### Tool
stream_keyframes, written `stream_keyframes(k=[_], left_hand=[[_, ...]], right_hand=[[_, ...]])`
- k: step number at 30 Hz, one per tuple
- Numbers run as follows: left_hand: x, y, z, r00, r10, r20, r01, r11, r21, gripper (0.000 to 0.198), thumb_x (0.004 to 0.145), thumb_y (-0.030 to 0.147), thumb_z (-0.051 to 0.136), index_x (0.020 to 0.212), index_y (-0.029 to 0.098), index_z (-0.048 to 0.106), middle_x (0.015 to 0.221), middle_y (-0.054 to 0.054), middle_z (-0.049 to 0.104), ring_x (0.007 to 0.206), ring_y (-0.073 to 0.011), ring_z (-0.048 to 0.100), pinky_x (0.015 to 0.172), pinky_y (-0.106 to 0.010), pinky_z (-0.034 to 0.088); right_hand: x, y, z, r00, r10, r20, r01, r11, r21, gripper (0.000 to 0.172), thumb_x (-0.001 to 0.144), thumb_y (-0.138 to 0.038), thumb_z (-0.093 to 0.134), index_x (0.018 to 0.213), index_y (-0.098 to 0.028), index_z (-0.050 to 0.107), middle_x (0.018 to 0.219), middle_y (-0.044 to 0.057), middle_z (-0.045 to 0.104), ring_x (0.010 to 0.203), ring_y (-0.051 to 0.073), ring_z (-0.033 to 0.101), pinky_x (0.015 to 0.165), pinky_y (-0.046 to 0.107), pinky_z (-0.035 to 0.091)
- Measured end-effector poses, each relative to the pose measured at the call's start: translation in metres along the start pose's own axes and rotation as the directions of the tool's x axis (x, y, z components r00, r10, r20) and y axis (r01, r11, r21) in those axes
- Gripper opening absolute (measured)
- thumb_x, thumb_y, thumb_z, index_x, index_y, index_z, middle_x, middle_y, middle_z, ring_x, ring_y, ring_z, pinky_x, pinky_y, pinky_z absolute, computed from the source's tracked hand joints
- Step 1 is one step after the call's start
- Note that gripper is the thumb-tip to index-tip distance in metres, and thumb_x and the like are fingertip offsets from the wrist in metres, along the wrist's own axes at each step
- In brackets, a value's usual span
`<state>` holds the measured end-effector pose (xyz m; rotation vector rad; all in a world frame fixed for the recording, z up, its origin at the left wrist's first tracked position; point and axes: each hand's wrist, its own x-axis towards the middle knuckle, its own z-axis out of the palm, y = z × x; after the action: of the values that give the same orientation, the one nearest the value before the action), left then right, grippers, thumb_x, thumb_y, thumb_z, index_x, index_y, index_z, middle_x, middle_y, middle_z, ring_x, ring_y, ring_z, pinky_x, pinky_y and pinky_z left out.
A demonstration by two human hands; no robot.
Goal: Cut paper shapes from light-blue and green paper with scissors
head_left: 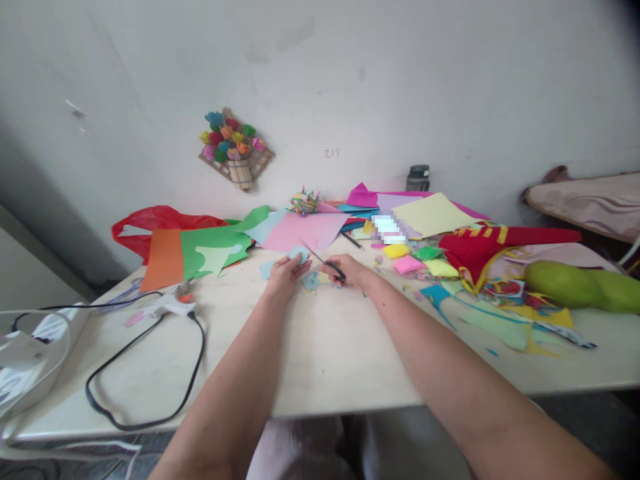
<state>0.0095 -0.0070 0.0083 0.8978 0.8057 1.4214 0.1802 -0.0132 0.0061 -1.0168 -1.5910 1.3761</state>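
- My left hand (284, 273) is closed on a small light-blue paper cut-out (299, 255), pinched between thumb and fingers just above the far middle of the surface.
- My right hand (350, 272) is closed round the dark-handled metal scissors (323, 259). The blades point up and left, with the tips at the cut-out's edge.
- As I judge it, the cut goes best if I turn the paper into the blades, take short bites near the pivot, and keep the left fingertips off the blade line.
- The pale cream surface (320, 360) is bare before my arms. At left lie a white glue gun (167, 305) and its looped black cable (145, 373). An orange paper sheet (163, 259), a green paper sheet (215, 247) and a pink paper sheet (310, 230) lie at the back, and coloured scraps at right.
- On the white wall hangs a woven plaque of paper flowers (234, 150). A bed (585, 200) stands at the right edge.
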Motion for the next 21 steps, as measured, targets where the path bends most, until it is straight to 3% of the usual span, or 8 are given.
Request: stream_keyframes(k=[7,14,21], left_hand=[[0.0000,0.0012,0.0005,1.000,-0.021,0.008,0.021,1.000,-0.009,0.007,0.071,0.011,0.062,0.074,0.011,0.056,0.074,-0.009,0.068,0.067,-0.0176,0.067,0.064,-0.027,0.054],[-0.0005,0.0017,0.0015,0.999,-0.048,0.011,0.048,0.997,-0.064,0.008,0.069,0.009,0.063,0.074,0.011,0.057,0.073,-0.007,0.067,0.073,-0.0189,0.067,0.068,-0.027,0.053],[0.0008,-0.0011,0.0046,0.997,-0.076,0.031,0.079,0.988,-0.135,0.007,0.070,0.008,0.061,0.076,0.011,0.059,0.075,-0.007,0.067,0.076,-0.0185,0.066,0.068,-0.027,0.053]], right_hand=[[-0.0081,-0.0112,0.0031,1.000,0.027,-0.001,-0.027,0.999,-0.043,0.025,0.071,-0.036,0.062,0.067,-0.015,0.049,0.045,-0.005,0.049,0.031,0.004,0.041,0.030,0.016,0.024],[-0.0052,-0.0093,0.0056,1.000,0.020,-0.002,-0.020,0.998,-0.063,0.024,0.071,-0.036,0.063,0.077,-0.016,0.052,0.045,-0.006,0.050,0.031,0.004,0.041,0.030,0.016,0.024],[-0.0055,-0.0092,0.0089,1.000,-0.001,-0.004,0.001,0.999,-0.045,0.023,0.073,-0.036,0.061,0.072,-0.016,0.050,0.046,-0.007,0.049,0.031,0.004,0.041,0.031,0.015,0.025]])
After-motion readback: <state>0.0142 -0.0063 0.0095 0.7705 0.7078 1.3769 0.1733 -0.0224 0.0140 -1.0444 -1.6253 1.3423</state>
